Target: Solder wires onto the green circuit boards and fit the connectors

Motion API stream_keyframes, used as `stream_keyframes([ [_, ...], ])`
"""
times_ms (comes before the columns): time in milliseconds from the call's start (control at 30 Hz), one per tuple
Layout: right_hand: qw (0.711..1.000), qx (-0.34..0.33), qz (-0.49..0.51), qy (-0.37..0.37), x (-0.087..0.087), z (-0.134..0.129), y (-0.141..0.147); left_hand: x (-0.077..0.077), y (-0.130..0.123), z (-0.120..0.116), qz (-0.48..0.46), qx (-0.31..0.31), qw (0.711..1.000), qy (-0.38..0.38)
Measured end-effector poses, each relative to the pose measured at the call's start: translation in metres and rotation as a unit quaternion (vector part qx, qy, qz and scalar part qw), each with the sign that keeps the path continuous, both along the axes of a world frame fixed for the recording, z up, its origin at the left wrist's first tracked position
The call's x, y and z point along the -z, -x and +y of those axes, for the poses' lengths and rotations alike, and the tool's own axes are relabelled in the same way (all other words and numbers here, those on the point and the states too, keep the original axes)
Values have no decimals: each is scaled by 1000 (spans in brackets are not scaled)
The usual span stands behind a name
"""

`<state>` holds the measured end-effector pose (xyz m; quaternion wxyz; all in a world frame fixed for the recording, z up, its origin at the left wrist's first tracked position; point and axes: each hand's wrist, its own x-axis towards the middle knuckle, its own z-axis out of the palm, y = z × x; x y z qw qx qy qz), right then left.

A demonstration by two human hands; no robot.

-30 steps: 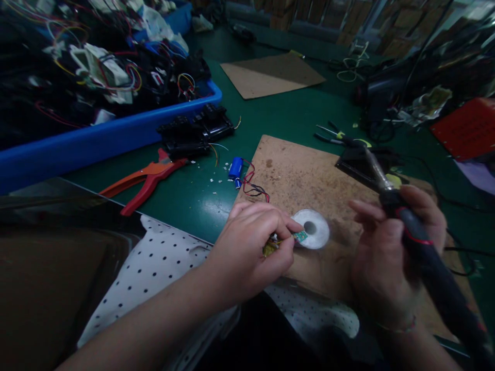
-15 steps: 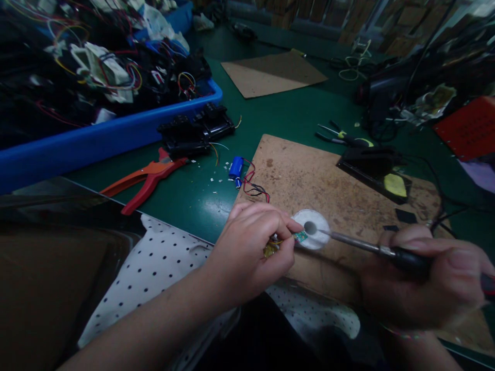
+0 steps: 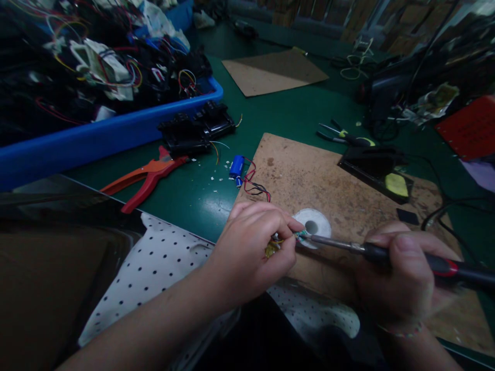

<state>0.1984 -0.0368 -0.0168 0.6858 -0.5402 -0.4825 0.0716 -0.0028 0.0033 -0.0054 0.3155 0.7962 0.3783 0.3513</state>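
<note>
Between the thumb and fingers of my left hand a small green circuit board is pinched, with thin wires and a yellowish piece showing under the palm. My right hand is closed round the black and red handle of a soldering iron. Its metal tip points left and meets the board, as far as I can make out. Just behind the board lies a white solder spool, flat on the brown wooden board.
Left of the wooden board are a blue battery pack with wires, orange-handled cutters and black housings. A blue bin holds tangled parts. At right are an iron stand, pliers and a red box.
My right hand has moved left, bringing the iron's tip from over the solder spool to the circuit board. My left hand has stayed almost still.
</note>
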Motion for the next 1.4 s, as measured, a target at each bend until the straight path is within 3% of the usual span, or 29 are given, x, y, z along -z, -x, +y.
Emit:
stream_keyframes([
  [733,998,-12,-7,58,1,-5,0,0,1,-1,6,3,1000,-3],
  [1267,999,-26,2,47,0,-5,0,-1,1,-1,10,7,1000,3],
  [1400,998,-23,48,21,0,-4,-3,-1,2,-1,8,9,1000,5],
])
